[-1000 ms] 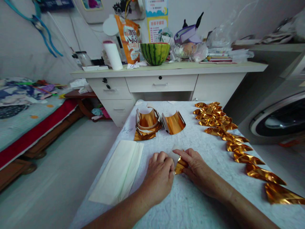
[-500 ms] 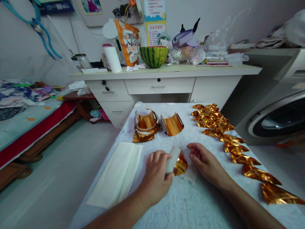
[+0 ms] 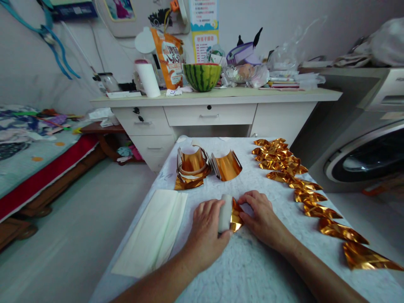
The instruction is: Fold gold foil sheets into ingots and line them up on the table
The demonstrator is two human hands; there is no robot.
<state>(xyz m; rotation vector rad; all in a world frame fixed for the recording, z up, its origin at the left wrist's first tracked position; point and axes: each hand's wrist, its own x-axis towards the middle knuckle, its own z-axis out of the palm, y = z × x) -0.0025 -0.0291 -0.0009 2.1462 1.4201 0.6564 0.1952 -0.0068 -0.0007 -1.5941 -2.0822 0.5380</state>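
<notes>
My left hand (image 3: 206,225) is closed around a whitish-grey cylinder (image 3: 225,213) that lies on the cloth-covered table. A gold foil sheet (image 3: 236,215) sticks out from the cylinder's right side, its white back not showing. On the foil's right edge, my right hand (image 3: 260,216) pinches with thumb and fingers. Behind the hands stand a curled stack of gold foil sheets (image 3: 193,164) and a smaller curved stack of foil (image 3: 227,165). To the right runs a row of several folded gold foil pieces (image 3: 309,195).
A folded pale paper sheet (image 3: 151,235) lies left of my hands on the table (image 3: 252,273). Beyond is a white desk (image 3: 211,113) carrying a half watermelon (image 3: 202,77) and an orange snack bag (image 3: 168,59). A washing machine (image 3: 375,97) stands at the right, a bed (image 3: 38,151) at the left.
My right hand has moved left onto the foil and now grips its edge. The cylinder has turned a little more upright in view under my left hand.
</notes>
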